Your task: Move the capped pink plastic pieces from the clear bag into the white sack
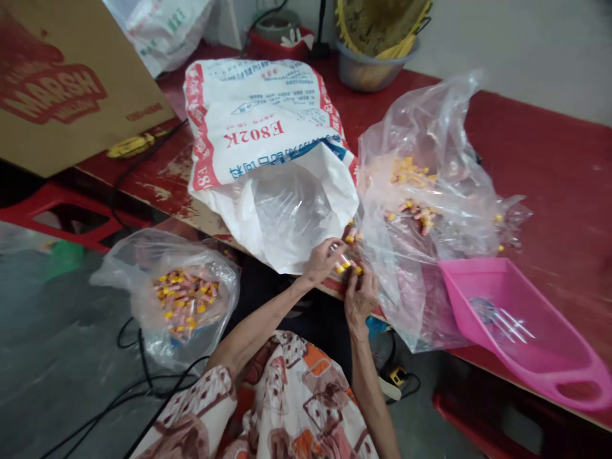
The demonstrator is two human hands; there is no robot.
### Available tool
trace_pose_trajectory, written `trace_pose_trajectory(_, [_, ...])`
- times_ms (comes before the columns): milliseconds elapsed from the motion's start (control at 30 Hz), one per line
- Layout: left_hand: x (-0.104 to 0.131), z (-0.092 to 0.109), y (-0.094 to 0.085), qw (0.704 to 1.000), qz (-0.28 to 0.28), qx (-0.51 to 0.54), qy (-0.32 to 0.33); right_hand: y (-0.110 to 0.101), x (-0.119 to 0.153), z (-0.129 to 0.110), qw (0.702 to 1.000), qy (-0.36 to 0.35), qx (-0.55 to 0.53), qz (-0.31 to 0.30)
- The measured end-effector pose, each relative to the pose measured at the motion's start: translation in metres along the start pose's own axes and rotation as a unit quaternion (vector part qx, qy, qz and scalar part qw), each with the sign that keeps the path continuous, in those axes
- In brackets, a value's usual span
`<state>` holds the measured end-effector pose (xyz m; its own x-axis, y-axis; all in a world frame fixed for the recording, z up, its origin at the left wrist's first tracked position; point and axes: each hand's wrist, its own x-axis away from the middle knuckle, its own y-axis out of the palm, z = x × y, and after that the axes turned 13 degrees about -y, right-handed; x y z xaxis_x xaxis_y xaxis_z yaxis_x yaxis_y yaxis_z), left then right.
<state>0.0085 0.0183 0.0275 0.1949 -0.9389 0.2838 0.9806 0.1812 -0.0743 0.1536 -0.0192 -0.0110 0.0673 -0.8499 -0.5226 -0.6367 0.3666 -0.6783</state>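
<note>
You seem to be at the picking-and-sorting step, working a few small pink-and-yellow pieces (pixel 343 266) with both hands. They sit between your hands at the near edge of the red tabletop (pixel 540 191), just beside the mouth of the white sack (pixel 253 121) and left of the clear bag (pixel 425 127). Your left hand (pixel 322 262) has its thumb and fingers drawn in close over them; your right hand (pixel 362 296) is half curled, fingertips at one yellow end. It is too blurred to tell whether either hand has a grip, but the yellow ends appear to face you, the long axes running roughly away from your body. The next move probably calls for a light fingertip pinch along that axis.
</note>
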Motion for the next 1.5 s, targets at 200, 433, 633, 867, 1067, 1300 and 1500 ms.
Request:
trace_pose_trajectory(200, [0.008, 0.006, -0.010, 0.939, -0.030, 0.311, -0.141, 0.003, -0.002, 0.002, 0.999, -0.027, -0.001, 0.017])
trace_pose_trajectory(433, [0.018, 0.012, -0.006, 0.985, 0.041, 0.163, -0.050, 0.003, -0.002, 0.003, 1.000, -0.016, -0.003, 0.000])
trace_pose_trajectory(633, [0.008, -0.006, 0.002, 0.918, 0.104, -0.312, 0.221, 0.005, -0.002, 0.004, 1.000, -0.015, -0.001, 0.007])
trace_pose_trajectory(867, [0.023, 0.001, 0.009, 0.867, 0.134, -0.379, 0.294, 0.004, 0.001, 0.005, 1.000, -0.005, -0.024, 0.009])
trace_pose_trajectory(1067, [0.019, -0.005, 0.003, 0.927, 0.057, -0.332, 0.166, 0.002, 0.000, 0.006, 1.000, -0.013, -0.003, 0.005])
trace_pose_trajectory(1300, [0.022, 0.008, -0.006, 0.967, -0.026, 0.198, -0.157, 0.002, -0.001, 0.001, 1.000, -0.018, 0.007, 0.003])
trace_pose_trajectory(1500, [0.025, 0.014, -0.008, 0.947, -0.016, 0.248, -0.204, 0.002, -0.004, 0.000, 1.000, -0.024, 0.000, 0.008])
